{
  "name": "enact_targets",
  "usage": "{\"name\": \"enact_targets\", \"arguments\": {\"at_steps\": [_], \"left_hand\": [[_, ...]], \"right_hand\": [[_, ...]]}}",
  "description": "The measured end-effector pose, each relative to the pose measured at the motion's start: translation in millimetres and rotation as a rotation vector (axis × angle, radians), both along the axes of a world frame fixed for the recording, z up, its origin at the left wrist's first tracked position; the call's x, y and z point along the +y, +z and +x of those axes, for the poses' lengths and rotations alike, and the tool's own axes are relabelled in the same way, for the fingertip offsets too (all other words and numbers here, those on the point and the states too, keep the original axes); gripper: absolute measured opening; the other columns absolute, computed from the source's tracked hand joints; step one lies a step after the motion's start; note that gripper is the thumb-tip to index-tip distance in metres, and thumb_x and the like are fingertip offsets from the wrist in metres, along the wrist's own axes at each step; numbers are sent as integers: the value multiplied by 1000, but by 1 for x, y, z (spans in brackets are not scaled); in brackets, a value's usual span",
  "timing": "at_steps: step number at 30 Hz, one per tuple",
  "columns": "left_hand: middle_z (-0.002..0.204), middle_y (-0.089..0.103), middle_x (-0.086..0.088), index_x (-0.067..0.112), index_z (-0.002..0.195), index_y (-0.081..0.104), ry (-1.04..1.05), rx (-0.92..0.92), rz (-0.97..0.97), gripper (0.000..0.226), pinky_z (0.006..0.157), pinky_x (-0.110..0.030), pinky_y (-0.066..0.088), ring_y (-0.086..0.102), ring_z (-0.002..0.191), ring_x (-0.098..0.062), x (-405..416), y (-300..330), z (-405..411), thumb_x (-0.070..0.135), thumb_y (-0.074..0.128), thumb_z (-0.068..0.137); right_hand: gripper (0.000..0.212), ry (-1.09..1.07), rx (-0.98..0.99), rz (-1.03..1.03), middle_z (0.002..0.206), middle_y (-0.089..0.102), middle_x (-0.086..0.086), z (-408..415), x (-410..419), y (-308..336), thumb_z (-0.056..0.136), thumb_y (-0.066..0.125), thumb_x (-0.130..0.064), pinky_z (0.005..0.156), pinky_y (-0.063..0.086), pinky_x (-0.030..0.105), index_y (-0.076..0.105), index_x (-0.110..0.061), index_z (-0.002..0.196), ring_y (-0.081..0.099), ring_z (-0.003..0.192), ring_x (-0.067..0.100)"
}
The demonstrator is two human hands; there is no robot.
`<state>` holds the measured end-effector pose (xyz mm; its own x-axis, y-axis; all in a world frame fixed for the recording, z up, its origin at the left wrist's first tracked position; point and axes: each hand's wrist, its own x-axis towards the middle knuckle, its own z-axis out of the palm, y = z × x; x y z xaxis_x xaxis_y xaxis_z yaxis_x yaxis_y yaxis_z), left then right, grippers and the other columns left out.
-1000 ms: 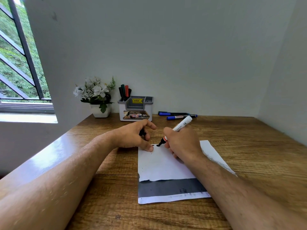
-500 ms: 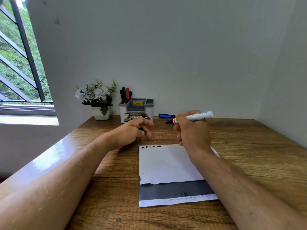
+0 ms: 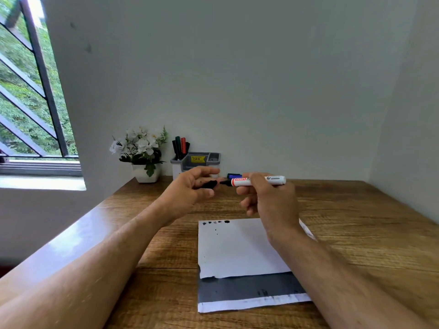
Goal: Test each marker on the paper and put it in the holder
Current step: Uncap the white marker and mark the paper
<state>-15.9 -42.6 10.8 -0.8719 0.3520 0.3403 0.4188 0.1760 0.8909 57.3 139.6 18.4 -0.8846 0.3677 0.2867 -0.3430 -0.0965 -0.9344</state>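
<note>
Nearest, the paper (image 3: 240, 248) lies below both hands, small dark test marks along its far edge. Above it, the right hand (image 3: 268, 200) grips the marker (image 3: 257, 181) level, tip pointing left at the black cap (image 3: 207, 184) pinched in the left hand (image 3: 190, 191), just apart and roughly in line. Beyond the fingers, the holder (image 3: 198, 160) is partly hidden.
</note>
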Motion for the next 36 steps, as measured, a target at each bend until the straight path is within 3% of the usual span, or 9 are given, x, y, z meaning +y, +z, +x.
{"name": "enact_targets", "arguments": {"at_steps": [5,14,18,23,27,31,36], "left_hand": [[120,71,-6,26,125,60,-38,-73,48,53,76,-30,60,73,98,-24,3,-1,1,-13,59,89],[115,74,0,25,127,58,-88,-40,1,54,78,-23,57,72,103,-16,3,0,0,-13,61,88],[107,76,-1,25,119,59,-103,-25,-54,45,77,-22,56,72,99,-15,2,-2,-3,-8,63,88],[105,75,-13,11,106,59,-123,-83,102,26,79,-28,58,72,103,-25,-5,-3,-7,-6,66,87],[103,74,-22,7,109,66,-145,-214,276,30,69,-26,61,75,93,-27,-10,1,-4,12,71,80],[97,75,-21,16,100,76,-135,-223,192,20,62,-25,60,74,75,-21,-11,1,1,22,68,82],[90,74,-18,17,96,78,-146,-240,154,18,62,-25,59,72,72,-20,-9,3,4,22,67,82]], "right_hand": [[19,11,-35,40,74,78,7,-1,-1,-1,93,64,-23,39,47,22,78,-11,93,66,49,15],[22,57,-58,97,73,78,8,-2,-2,-5,95,63,-24,40,49,23,77,-6,95,67,49,15],[13,104,-52,53,75,77,10,-3,0,-5,95,63,-18,39,47,24,67,-10,104,63,47,18],[7,146,-83,26,68,75,9,-6,9,-3,89,70,-15,39,46,24,73,-10,92,59,45,14],[4,178,-124,53,72,76,9,-8,14,-2,88,74,-14,41,46,25,75,-11,90,59,46,13],[6,178,-98,162,56,67,3,-8,13,-6,89,72,-14,36,37,20,76,-15,85,48,36,9],[2,189,-61,181,48,53,-4,-12,12,-16,84,77,-16,36,28,16,76,-16,83,38,34,5]]}}
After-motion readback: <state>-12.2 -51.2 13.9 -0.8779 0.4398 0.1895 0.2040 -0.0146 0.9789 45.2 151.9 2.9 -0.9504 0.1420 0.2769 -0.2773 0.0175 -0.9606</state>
